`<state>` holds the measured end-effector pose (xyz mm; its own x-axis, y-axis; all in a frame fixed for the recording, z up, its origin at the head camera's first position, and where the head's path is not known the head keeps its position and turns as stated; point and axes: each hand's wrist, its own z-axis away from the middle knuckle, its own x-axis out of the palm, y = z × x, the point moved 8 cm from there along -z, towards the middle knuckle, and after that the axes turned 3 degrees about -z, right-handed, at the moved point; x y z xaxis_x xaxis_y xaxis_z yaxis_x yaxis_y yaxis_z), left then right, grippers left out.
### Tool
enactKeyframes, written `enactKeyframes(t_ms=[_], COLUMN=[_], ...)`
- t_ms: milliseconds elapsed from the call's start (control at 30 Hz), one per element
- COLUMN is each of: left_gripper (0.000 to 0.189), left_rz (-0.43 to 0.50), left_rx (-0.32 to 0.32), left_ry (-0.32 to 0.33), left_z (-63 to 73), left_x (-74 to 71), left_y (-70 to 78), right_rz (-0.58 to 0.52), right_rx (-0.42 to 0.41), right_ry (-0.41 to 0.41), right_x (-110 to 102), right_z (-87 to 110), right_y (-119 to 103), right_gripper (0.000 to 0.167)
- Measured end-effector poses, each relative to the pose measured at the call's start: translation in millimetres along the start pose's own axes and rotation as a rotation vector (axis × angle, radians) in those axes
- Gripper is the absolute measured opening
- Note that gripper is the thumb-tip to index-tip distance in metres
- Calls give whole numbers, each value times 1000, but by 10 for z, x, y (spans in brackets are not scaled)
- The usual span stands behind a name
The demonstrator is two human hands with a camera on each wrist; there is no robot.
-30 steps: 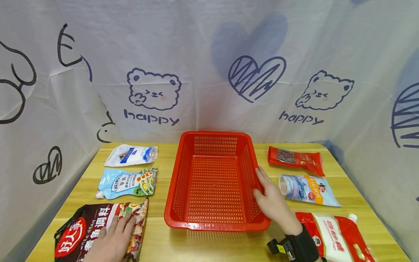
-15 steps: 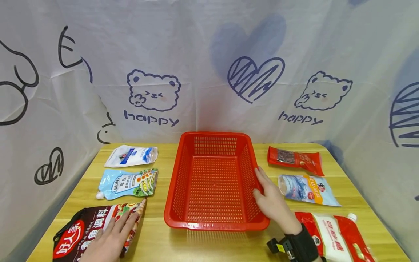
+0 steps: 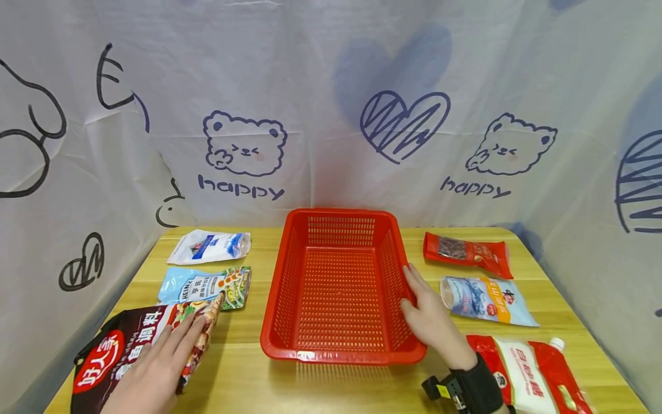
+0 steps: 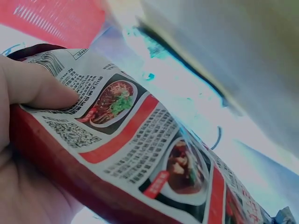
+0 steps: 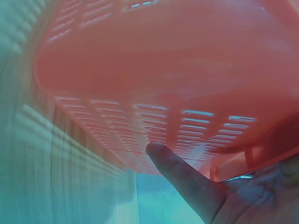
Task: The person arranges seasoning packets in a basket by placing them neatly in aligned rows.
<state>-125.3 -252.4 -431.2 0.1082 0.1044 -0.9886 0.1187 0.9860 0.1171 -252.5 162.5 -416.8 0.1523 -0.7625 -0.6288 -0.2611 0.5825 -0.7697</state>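
Observation:
My left hand (image 3: 157, 359) grips a dark red seasoning bag (image 3: 100, 356) at its right side. Its fingers lie on the printed front; in the left wrist view the thumb (image 4: 51, 91) presses the white back of the bag (image 4: 126, 135), which is tilted up from the table. The raised bag covers part of a light blue Heinz pouch (image 3: 193, 284). My right hand (image 3: 429, 313) holds the right rim of a red plastic basket (image 3: 338, 299), which has nothing in it. In the right wrist view one digit (image 5: 173, 161) lies against the basket's slotted outer wall (image 5: 140, 70).
A white and blue pouch (image 3: 207, 247) lies at the back left of the wooden table (image 3: 248, 379). To the right of the basket are a red packet (image 3: 468, 253), a blue and orange bag (image 3: 488, 300) and a red and white sugar bag (image 3: 527, 371). Printed cloth (image 3: 331, 115) encloses the table.
The left hand has lifted the seasoning bag and moved it slightly left and up, so it now overlaps the Heinz pouch. The right hand and basket stay put.

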Motion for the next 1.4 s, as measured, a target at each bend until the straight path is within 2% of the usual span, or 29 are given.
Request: enactKeyframes(t_ms=[100,200,433,567,667,933,1133,1267,1400], left_gripper=[100,107,119,117,117,114,100,87,90], left_rz=[-36,-46,-10,6,16,39,21,3,-17], left_rx=[31,64,107,207,265,328,374,403,429], left_ry=[119,211,345,488,547,570,552,538,520], left_z=[17,8,-108,-153,-197,-419,-596,-683,-740], left_x=[-182,-351,-679,-855,-949,-1072,-1105,-1126,-1125], left_y=[103,211,407,543,630,854,1054,1204,1343], right_rz=[4,-5,-35,-42,-35,-31,-16,3,12], right_rx=[-2,-3,5,13,12,18,10,-19,-68], right_ry=[1,4,4,10,19,14,5,23,79], right_x=[-3,-10,-19,-34,-47,-68,-91,-181,-323], right_z=[-3,-3,-2,-7,-11,-5,-4,-24,-62], right_y=[6,5,16,29,32,37,25,-63,-229], right_gripper=[68,68,67,64,63,63,64,64,63])
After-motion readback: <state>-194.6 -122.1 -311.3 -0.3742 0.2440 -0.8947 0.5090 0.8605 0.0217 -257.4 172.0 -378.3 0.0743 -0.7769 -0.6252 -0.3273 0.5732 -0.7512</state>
